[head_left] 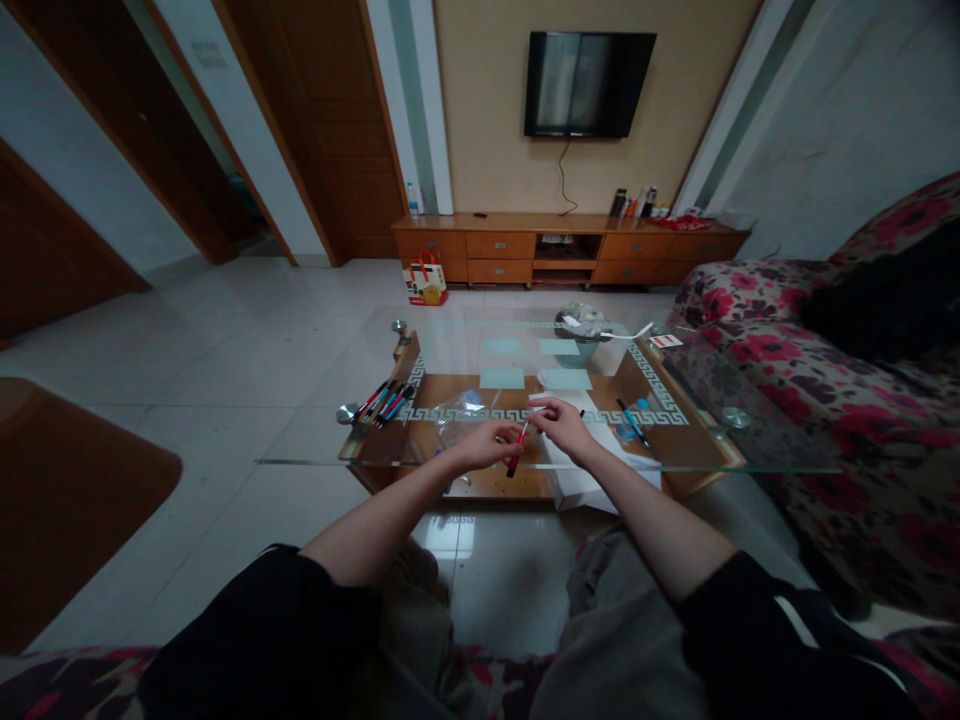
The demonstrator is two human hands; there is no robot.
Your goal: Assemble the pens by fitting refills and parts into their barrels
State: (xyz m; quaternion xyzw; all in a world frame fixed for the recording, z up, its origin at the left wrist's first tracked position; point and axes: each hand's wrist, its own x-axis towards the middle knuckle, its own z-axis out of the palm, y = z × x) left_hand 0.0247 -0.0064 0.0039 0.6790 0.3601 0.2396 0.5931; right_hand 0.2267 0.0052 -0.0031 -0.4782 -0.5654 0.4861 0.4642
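- The room opens onto a wall-mounted screen [589,85] at the upper right of the frame; we sit at a glass counter [307,462].
- Our left hand [491,445] pinches the red pen [514,461], just below the frame's centre.
- Our right hand [556,424] curls at its upper end; we cannot tell whether it grips.
- We'd judge us partway: pens [386,402] lie grouped centre-left, while a blue pen [634,424] lies apart, right of centre.

1. Home living room.
2. Flat black wall-mounted television [589,85] above long brown wooden low cabinet [499,257].
3. Pink-flowered, pale fabric sofa [892,400] at right.
4. Rectangular clear-glass coffee table [315,420]; brown wooden panelled door [319,120].
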